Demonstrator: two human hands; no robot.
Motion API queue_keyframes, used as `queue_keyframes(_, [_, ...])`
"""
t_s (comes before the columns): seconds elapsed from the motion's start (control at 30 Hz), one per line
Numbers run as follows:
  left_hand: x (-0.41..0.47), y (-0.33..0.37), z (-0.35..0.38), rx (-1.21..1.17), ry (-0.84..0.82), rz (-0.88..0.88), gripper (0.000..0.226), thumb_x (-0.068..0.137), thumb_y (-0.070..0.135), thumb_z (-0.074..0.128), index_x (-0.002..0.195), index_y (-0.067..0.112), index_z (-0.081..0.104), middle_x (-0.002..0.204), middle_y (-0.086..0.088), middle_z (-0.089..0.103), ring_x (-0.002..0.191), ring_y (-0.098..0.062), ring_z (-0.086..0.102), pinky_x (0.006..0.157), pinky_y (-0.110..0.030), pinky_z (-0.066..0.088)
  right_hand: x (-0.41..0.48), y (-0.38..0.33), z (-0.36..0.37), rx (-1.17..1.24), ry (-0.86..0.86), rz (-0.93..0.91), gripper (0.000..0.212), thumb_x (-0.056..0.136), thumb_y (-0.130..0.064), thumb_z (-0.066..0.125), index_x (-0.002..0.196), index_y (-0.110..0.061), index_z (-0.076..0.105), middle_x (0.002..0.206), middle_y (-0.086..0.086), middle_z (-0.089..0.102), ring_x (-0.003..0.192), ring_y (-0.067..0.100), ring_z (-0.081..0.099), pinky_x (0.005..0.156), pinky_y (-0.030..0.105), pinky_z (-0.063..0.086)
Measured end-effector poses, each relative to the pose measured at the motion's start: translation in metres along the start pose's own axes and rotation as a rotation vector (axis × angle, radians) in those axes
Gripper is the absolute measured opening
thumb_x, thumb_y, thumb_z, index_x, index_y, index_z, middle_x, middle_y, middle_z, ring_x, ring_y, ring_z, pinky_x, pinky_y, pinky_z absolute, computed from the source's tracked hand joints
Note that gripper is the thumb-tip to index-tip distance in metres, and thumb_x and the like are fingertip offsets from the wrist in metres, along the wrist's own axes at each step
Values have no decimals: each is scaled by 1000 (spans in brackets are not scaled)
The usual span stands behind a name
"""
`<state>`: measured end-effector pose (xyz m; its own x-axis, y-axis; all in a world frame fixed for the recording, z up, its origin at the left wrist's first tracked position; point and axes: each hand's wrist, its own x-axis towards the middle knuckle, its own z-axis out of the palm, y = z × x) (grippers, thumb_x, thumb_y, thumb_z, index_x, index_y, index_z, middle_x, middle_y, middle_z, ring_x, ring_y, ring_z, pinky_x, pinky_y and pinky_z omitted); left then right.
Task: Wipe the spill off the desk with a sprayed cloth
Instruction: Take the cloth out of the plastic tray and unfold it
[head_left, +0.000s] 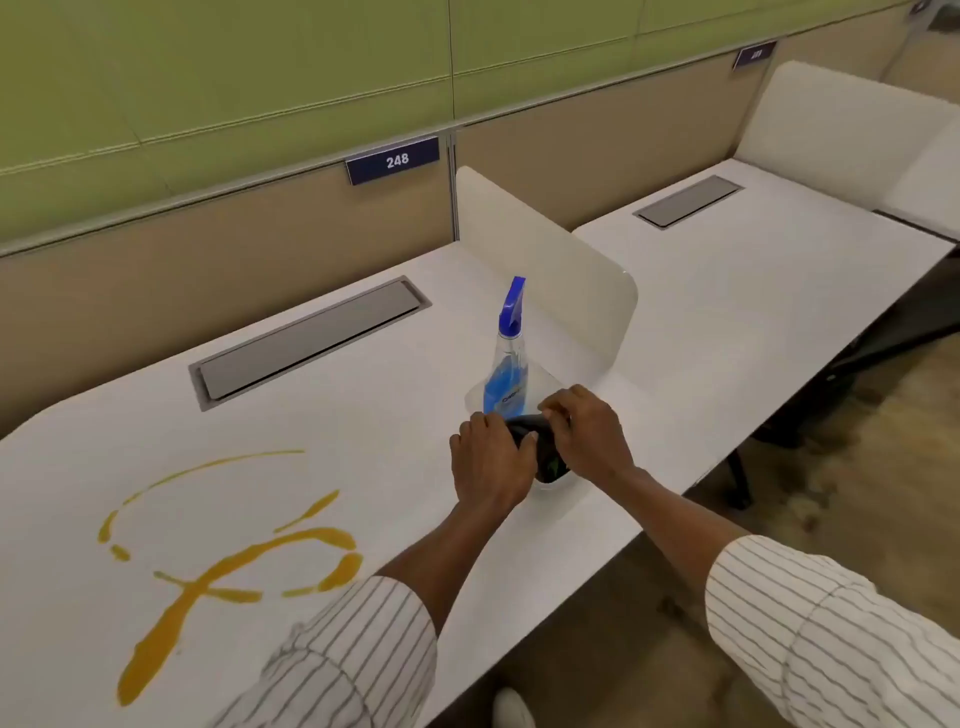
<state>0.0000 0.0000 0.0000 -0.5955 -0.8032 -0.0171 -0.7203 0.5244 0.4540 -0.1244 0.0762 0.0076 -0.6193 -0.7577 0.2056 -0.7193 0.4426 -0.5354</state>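
Starting nearest the person, the yellow-orange liquid spill lies in loops and streaks on the white laminate desk, well to the left of the blue-capped clear plastic spray bottle and not yet wiped. Just in front of that bottle, the left hand and right hand both close on the dark bunched cloth, which sits in a shallow clear tray whose edge is hard to make out. The cloth looks soft and light; it should crumple easily, so pinching a fold at each end seems a sound hold. The bottle, upright and part full of blue fluid, is probably light and smooth; gripping its neck below the trigger looks best. Behind the bottle rises a white rounded divider panel.
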Motion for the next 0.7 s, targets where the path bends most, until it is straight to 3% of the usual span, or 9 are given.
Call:
queue_keyframes(0.13, [12,3,8,-15,-3,-126,60,97,55,63,137,13,49,130,-6,61,118,-23,61,103,-36,50,27,14,-6,-63,-129,101,28,95,-2,64,121,-8,74,119,12,72,103,31,70,95,42,60])
queue_keyframes(0.3, [24,3,16,9,-44,-188,62,95,55,64,141,15,47,130,-7,62,119,-24,62,102,-37,54,55,27,10,-214,-368,105,35,97,-14,65,132,-16,69,127,7,73,112,26,68,99,35,54])
queue_keyframes(0.47, [33,9,15,-2,-74,-242,58,91,52,68,133,16,53,123,-7,59,114,-23,61,91,-36,56,71,28,30,-413,-563,-28,34,98,-42,66,119,-16,71,109,6,75,85,20,64,82,30,54])
queue_keyframes(0.7, [38,5,16,-40,-70,-228,37,93,43,67,118,18,58,115,-4,58,110,-21,59,84,-34,57,82,26,40,-640,-643,-282,37,101,-46,61,121,-16,64,114,9,68,108,24,64,88,34,56])
